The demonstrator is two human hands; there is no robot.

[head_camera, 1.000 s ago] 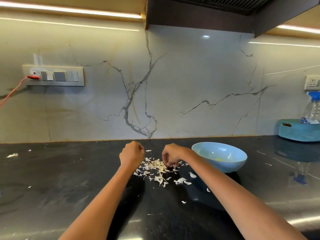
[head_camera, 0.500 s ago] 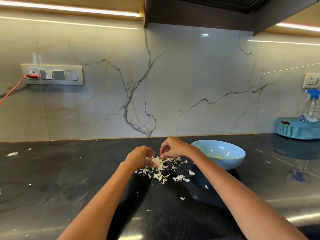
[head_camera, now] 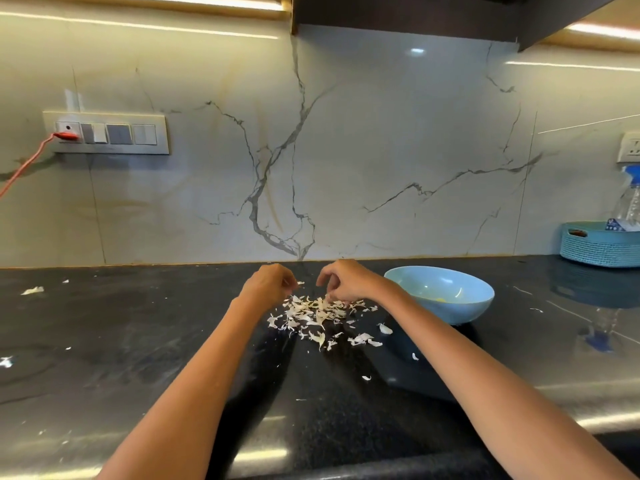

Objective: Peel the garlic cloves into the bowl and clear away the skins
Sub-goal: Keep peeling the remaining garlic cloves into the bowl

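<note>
On the dark polished tabletop (head_camera: 138, 341), before a marble-veined backsplash (head_camera: 346, 150): one heap of white garlic skins (head_camera: 317, 311), loosely scattered, with stray flakes trailing toward the near edge and a few more far off at the left. Left hand (head_camera: 268, 284), held just above the heap's left edge, fingers curled inward; whether they hold anything cannot be told. Right hand (head_camera: 346, 280), at the heap's far right edge, fingers (head_camera: 332, 295) curled downward with the tips at the skins; whether they pinch a piece cannot be told. One light blue bowl (head_camera: 443, 299), just right of the right wrist, near the heap but apart from it, a small yellowish item on its floor, too small to identify. One teal woven basket (head_camera: 599, 247) at the far right by the wall, a clear bottle (head_camera: 632, 202) standing in it. One switch panel (head_camera: 107, 133) on the wall at left, a red plug (head_camera: 65, 135) and cord attached.
</note>
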